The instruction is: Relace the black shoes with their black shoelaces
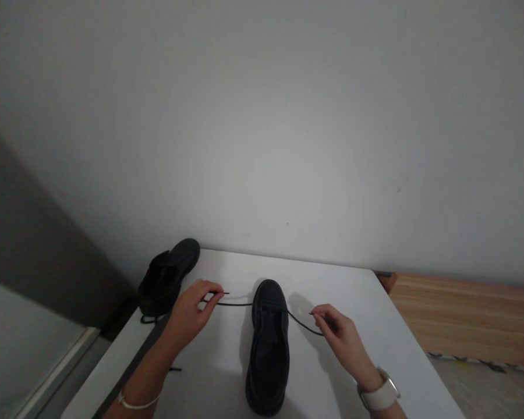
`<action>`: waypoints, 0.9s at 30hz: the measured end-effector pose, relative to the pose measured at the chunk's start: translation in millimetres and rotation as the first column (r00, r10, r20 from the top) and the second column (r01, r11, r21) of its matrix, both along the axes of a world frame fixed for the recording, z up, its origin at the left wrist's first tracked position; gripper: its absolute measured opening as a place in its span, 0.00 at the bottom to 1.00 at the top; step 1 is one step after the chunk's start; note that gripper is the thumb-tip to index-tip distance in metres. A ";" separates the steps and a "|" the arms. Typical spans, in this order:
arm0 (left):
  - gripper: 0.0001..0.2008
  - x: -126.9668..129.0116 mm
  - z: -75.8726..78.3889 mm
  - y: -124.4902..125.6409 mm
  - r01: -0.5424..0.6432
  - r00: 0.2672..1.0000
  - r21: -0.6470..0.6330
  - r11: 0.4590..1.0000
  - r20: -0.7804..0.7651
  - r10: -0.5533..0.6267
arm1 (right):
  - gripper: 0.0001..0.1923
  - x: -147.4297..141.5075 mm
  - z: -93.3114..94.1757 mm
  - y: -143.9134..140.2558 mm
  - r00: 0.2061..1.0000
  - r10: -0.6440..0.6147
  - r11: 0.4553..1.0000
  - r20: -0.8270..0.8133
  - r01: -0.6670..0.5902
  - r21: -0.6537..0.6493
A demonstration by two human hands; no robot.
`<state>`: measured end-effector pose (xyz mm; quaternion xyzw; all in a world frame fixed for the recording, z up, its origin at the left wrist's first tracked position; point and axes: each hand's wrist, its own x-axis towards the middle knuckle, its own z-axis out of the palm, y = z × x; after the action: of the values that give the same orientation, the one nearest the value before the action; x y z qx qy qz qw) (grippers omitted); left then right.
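Observation:
A black shoe (268, 349) lies in front of me on the white table, toe pointing away. A black shoelace (236, 304) comes out of both sides of its front part. To the shoe's left, my left hand (201, 302) pinches one end of the lace, the tip poking out past the fingers. On the right side, my right hand (332, 326) is closed in a pinch on the other end, with a short tip showing. Both lace ends are held above the tabletop, apart from the shoe.
A second black shoe (168, 276) sits at the table's far left corner, a lace looped beside it. Another dark lace tip (175, 369) shows near my left forearm. The white table (332, 279) meets a pale wall (279, 145). Wooden boards (454, 317) are beyond its right edge.

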<state>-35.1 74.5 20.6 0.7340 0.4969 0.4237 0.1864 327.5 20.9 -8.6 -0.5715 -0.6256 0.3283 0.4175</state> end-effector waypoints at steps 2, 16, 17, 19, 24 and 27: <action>0.06 12.5 2.0 -4.5 0.057 0.998 -0.005 0.998 -0.026 -0.057 | 0.14 -12.8 0.5 1.2 0.999 0.047 0.999 0.013 -0.047 -0.001; 0.05 59.2 -26.7 -9.9 0.186 0.978 -0.058 0.981 -0.084 -0.190 | 0.11 -36.9 -4.1 5.1 0.987 0.118 0.987 0.113 -0.129 0.100; 0.05 60.7 -27.8 -9.7 0.189 0.978 -0.060 0.980 -0.081 -0.194 | 0.11 -37.2 -5.0 5.1 0.987 0.113 0.987 0.117 -0.126 0.103; 0.05 63.2 -28.7 -9.9 0.191 0.978 -0.064 0.979 -0.072 -0.196 | 0.10 -37.6 -7.3 5.3 0.987 0.101 0.988 0.124 -0.114 0.107; 0.05 64.2 -30.1 -12.4 0.179 0.982 -0.072 0.981 -0.054 -0.183 | 0.09 -39.2 -12.6 6.2 0.988 0.087 0.988 0.125 -0.101 0.117; 0.05 63.1 -33.3 -13.5 0.163 0.984 -0.084 0.983 -0.052 -0.168 | 0.09 -40.9 -11.8 5.9 0.989 0.082 0.987 0.122 -0.097 0.128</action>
<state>28.0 61.0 -12.7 0.7770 0.4560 0.3649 0.2350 286.6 26.8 -20.4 -0.5316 -0.6944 0.2704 0.4026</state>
